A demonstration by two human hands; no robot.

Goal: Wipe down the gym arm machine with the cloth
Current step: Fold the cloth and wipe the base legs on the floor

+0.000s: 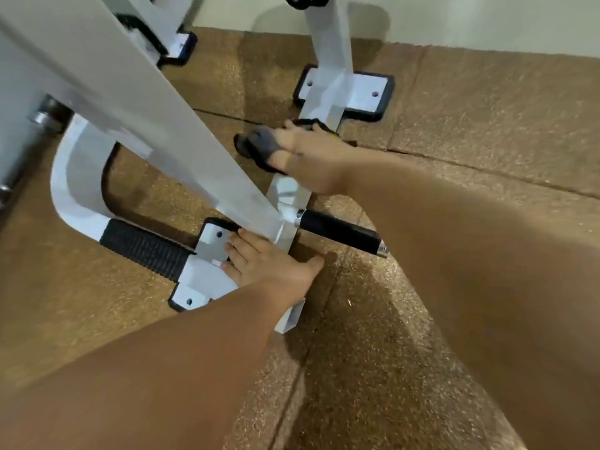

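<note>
Your right hand (308, 157) grips the dark grey cloth (253, 147), fingers curled over it, pressing it on the arm machine (130, 102)'s white base rail (285, 190). The rail's long axis runs away from you toward the pale wall (487, 17). The cloth sits between the near foot plate (211, 245) and far foot plate (370, 89), bunched out to the left. Your left hand (263, 267) lies flat on the near plate, fingers straight. Floor (454, 141) is brown speckled rubber tiles with seams.
</note>
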